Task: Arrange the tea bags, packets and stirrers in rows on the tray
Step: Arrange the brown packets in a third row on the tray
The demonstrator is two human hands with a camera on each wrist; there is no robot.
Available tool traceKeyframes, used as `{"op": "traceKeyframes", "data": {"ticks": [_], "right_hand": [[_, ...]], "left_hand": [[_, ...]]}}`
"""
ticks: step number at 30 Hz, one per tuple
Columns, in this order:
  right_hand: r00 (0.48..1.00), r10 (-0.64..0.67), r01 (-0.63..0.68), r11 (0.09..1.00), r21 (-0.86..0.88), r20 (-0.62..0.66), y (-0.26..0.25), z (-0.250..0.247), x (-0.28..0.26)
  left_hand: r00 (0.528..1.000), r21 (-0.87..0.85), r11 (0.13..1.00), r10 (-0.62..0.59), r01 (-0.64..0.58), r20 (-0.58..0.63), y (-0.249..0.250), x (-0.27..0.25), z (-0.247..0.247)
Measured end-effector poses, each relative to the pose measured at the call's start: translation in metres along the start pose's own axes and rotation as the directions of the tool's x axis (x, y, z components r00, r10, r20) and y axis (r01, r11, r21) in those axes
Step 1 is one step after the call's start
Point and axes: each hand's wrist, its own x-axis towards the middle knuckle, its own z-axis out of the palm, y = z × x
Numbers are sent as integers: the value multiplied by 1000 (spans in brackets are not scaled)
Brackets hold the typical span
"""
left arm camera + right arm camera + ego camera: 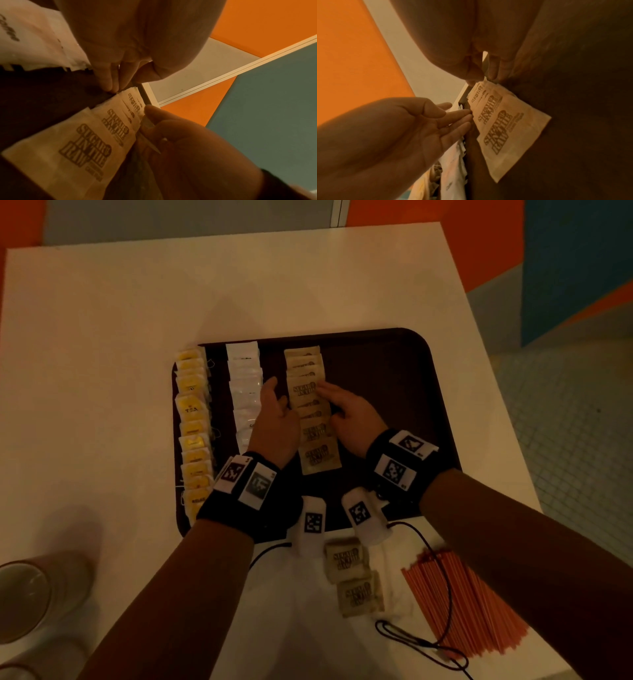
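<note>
tea bags (193, 426) | white packets (245, 392) | brown packets (313, 409): rows on tray (394, 378)

I am holding both forearms forward, left hand (274, 416) and right hand (349, 414) side by side, fingers extended and relaxed.
</note>
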Motion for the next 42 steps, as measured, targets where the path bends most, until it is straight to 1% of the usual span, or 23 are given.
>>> {"op": "traceKeyframes", "data": {"ticks": [2,5,8,12,14,16,17,20,21,24,25,27,29,34,37,42], "right_hand": [[1000,19,-19,998,-58,4,2,1,4],[999,30,-32,995,-91,-17,2,0,6],[999,25,-27,997,-76,-30,4,-1,5],[998,22,-22,1000,-3,-50,-3,-6,-7],[998,44,-45,998,-31,-49,-2,-5,-17],[996,59,-62,996,-60,-62,4,0,-27],[995,72,-76,996,-47,-63,9,3,-32],[994,89,-86,995,49,-60,18,14,-43],[995,84,-80,995,67,-62,19,16,-43],[996,55,-53,998,26,-66,19,17,-36],[996,53,-52,998,24,-73,18,16,-32],[996,36,-30,997,73,-83,14,15,-23],[996,14,-6,996,90,-92,12,15,-15],[996,24,-19,998,59,-80,14,15,-5],[996,41,-37,998,52,-76,13,14,-4],[991,62,-59,998,32,-118,13,10,-13]], "left_hand": [[1000,9,1000,-1,1,8,1,-1,1],[1000,24,1000,4,-4,6,7,-4,1],[1000,38,999,8,-8,4,15,-9,2],[1000,99,995,-21,21,-5,18,-15,-3],[999,124,991,-49,46,16,15,-21,-5],[997,96,994,-61,55,53,7,-28,-5],[996,76,995,-64,59,64,3,-31,-4],[997,-19,997,-69,70,44,-10,-32,-2],[998,-14,998,-59,59,32,-13,-31,-2],[1000,67,998,-2,1,9,-13,-29,-1],[1000,68,998,10,-10,12,-10,-29,0],[999,56,998,29,-30,32,-6,-26,2],[999,40,999,13,-15,31,-2,-22,5],[1000,29,999,-16,15,6,2,-19,8],[999,14,999,-44,44,-8,4,-20,9],[999,42,998,-35,36,-15,5,-20,6]]}}
